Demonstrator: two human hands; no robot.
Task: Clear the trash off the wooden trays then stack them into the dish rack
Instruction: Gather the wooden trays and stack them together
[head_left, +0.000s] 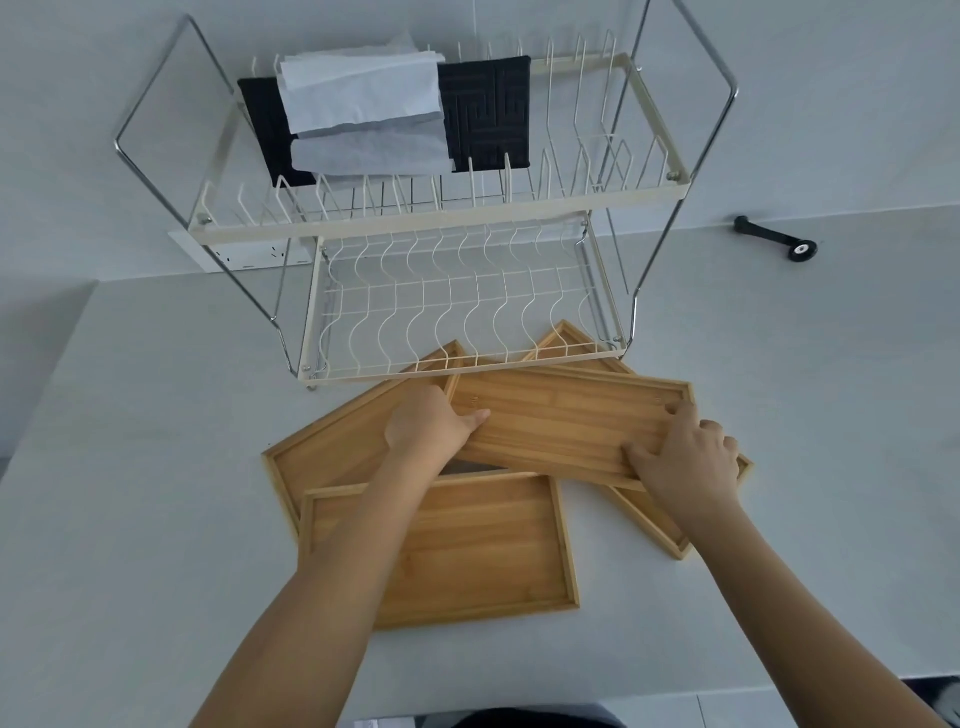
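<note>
Several wooden trays lie overlapping on the white counter in front of the two-tier dish rack (457, 366). Both hands hold the top tray (566, 421), tilted slightly above the others. My left hand (428, 423) grips its left short edge, thumb on the inner face. My right hand (685, 452) grips its right near corner. Under it lie a near tray (483, 551), a left tray (332, 452) and a right tray (649, 512) reaching beneath the rack's lower tier. No trash shows on the trays.
The rack's upper tier holds black cloths (488, 114) and folded white paper towels (363, 98). A black tool (776, 239) lies on the counter at the right. A wall socket strip (249, 254) sits behind the rack at the left.
</note>
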